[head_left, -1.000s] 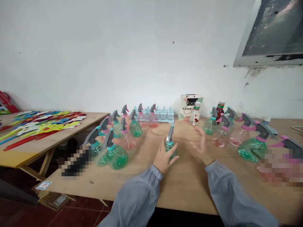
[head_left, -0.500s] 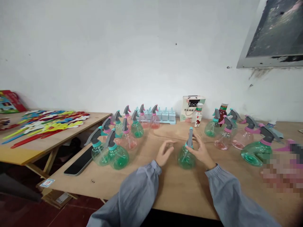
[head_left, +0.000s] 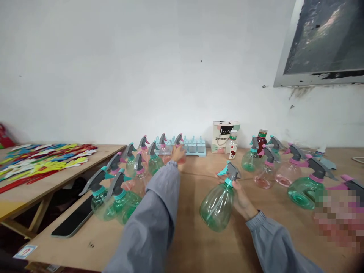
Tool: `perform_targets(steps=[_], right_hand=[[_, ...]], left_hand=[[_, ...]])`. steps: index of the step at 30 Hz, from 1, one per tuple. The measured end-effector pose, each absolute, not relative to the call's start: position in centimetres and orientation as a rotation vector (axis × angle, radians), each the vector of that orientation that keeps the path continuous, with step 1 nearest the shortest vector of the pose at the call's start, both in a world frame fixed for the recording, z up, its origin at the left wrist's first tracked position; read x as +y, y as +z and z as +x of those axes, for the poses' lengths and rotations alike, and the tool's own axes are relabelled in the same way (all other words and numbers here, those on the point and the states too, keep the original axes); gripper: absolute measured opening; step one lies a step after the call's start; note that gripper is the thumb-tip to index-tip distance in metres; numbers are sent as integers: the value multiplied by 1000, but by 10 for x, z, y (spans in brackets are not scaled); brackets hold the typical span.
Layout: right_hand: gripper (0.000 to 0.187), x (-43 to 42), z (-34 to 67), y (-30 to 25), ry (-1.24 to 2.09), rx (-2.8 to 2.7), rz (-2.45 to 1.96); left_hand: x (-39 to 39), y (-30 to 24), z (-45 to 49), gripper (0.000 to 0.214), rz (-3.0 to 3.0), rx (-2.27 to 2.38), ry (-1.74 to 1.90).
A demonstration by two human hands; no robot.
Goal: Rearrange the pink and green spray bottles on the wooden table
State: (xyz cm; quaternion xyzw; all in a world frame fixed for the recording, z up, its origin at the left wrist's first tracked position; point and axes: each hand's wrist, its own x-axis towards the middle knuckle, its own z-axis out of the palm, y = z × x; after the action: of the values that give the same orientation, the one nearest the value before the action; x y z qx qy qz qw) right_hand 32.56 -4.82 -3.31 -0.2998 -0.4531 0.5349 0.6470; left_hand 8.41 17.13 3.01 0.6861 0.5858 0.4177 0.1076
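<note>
Green plastic is catching the light near the centre, where a spray bottle is tilting in the right hand, its grey and teal head leaning right and its base pointing left and near. The right fingers are wrapping round the neck just under the head and gripping it, and the bottle seems to be hanging above the surface.

The left hand is resting far and left of centre, at the neck of a pink bottle that is standing upright in front of the ice tray. Its fingers are curling there, but the hand is hiding the contact, so I cannot tell how wide they are opening or whether they are taking hold.

Judging from this, handling the 2 bottles well is calling for a firm pinch below each head, keeping clear of the trigger. The left sleeve is passing close by a nearer pink bottle, so keeping that forearm high is probably helping to avoid a knock.
</note>
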Motion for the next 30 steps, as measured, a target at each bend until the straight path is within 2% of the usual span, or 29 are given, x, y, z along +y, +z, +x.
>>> perform_targets(steps=[5,9,13,17,30], right_hand=[[51,-52,317,-24,1384,-1029,-611],[61,-55,318,-15,1396,-1095,-584],[66,-60,316,-7,1406,-1100,-556],[68,-61,314,-6,1399,-1082,-576],[68,-48,321,-31,1172,-1128,-558]], left_hand=[[104,-3,87,36,2254,1735,1171],[28,-32,89,33,2565,1771,1140],[-18,-51,84,40,2697,1657,1265],[-25,-55,79,48,2677,1486,1377],[-23,-53,78,48,2675,1420,1338]])
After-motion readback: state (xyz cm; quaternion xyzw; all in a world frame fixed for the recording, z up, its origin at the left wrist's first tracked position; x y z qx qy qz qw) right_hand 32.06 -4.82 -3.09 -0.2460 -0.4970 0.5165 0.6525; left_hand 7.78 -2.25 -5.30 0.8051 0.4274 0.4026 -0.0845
